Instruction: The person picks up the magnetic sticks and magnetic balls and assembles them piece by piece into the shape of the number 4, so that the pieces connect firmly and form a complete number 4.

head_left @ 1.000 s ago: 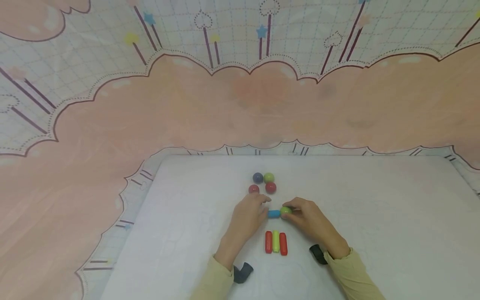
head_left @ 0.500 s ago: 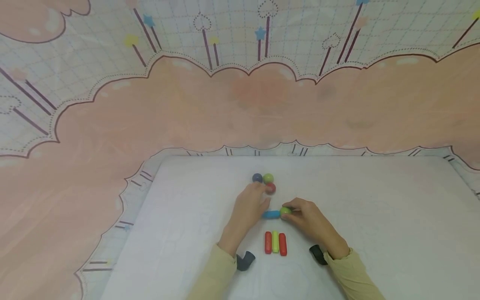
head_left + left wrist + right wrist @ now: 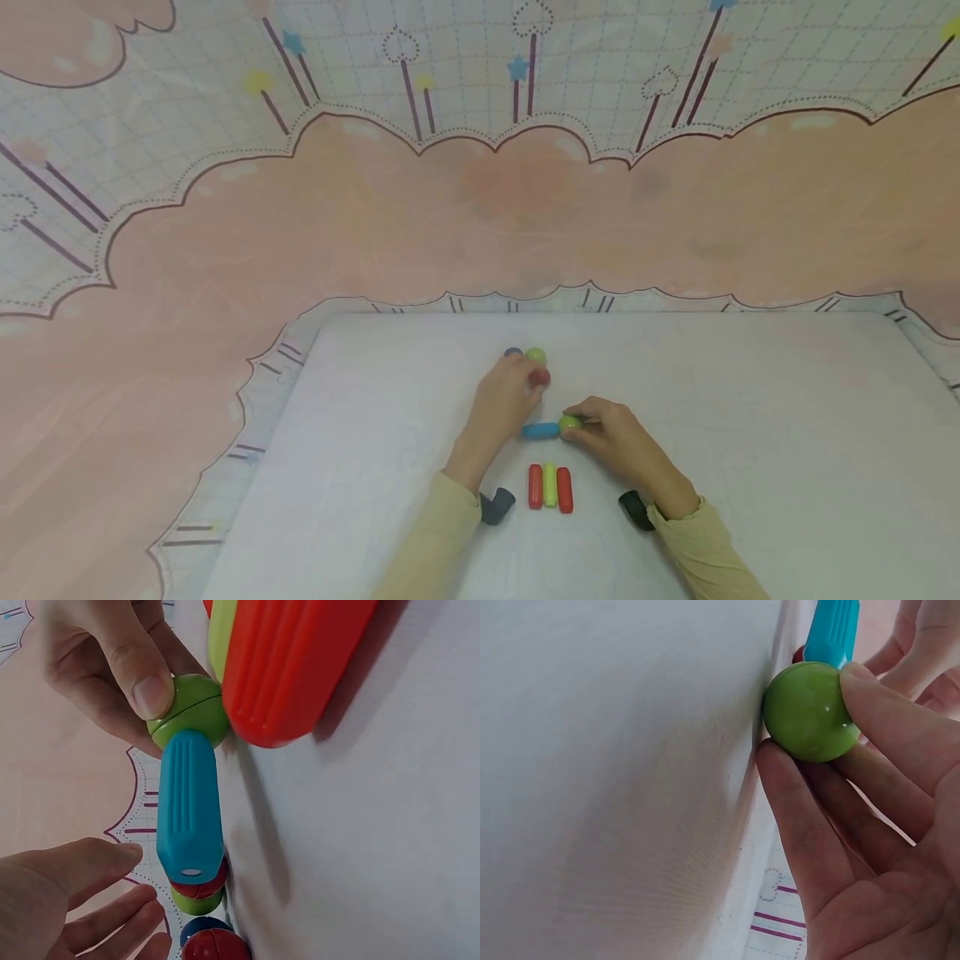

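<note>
My right hand (image 3: 618,429) pinches a green ball (image 3: 810,712) between thumb and fingers. One end of a blue ridged rod (image 3: 189,806) meets that ball, and the rod's free end has a small pale spot. My left hand (image 3: 501,400) reaches over the loose balls, its fingers loosely bent and holding nothing in the left wrist view. Close to its fingertips in the head view is a red ball (image 3: 540,377). Behind lie a second green ball (image 3: 536,356) and a dark blue ball (image 3: 513,352), partly covered. Another red ball (image 3: 216,946) shows only in the left wrist view.
Two red rods (image 3: 535,487) (image 3: 565,490) lie side by side with a yellow-green rod (image 3: 551,485) between them, nearer the person. All this sits on a white tabletop (image 3: 712,383). A patterned cloth (image 3: 480,217) hangs or lies beyond the far edge.
My left hand has moved forward and slightly right, over the near red ball, which the head view no longer shows. More of the blue rod is uncovered. The right hand keeps its pinch.
</note>
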`<state>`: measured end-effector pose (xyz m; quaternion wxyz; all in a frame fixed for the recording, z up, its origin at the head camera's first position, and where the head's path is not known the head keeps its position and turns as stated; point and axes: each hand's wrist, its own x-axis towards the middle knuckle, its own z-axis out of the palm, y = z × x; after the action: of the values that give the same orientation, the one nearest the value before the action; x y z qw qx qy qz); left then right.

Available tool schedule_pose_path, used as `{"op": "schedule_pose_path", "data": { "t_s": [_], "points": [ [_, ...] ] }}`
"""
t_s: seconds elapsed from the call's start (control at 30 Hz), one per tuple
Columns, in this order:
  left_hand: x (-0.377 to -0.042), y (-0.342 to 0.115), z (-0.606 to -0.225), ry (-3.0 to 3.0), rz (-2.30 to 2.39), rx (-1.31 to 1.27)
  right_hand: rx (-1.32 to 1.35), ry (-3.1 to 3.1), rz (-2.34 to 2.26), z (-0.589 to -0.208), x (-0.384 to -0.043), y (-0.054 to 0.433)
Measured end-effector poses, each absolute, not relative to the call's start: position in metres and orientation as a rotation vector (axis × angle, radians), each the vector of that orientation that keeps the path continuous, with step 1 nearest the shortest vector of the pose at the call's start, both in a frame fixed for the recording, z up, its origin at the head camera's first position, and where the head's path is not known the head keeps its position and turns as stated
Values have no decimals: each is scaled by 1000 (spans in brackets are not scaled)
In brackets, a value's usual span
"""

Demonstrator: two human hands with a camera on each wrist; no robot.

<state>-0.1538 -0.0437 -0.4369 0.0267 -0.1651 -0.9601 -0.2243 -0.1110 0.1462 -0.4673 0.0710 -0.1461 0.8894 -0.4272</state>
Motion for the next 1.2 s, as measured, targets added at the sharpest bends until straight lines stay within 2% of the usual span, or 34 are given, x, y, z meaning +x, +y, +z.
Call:
{"op": "schedule_pose_path", "data": {
  "t_s": [1.2],
  "points": [
    [-166, -32, -449, -3095, -660, -538, -447, 2679, -1290, -469, -111, 148]
  ]
}}
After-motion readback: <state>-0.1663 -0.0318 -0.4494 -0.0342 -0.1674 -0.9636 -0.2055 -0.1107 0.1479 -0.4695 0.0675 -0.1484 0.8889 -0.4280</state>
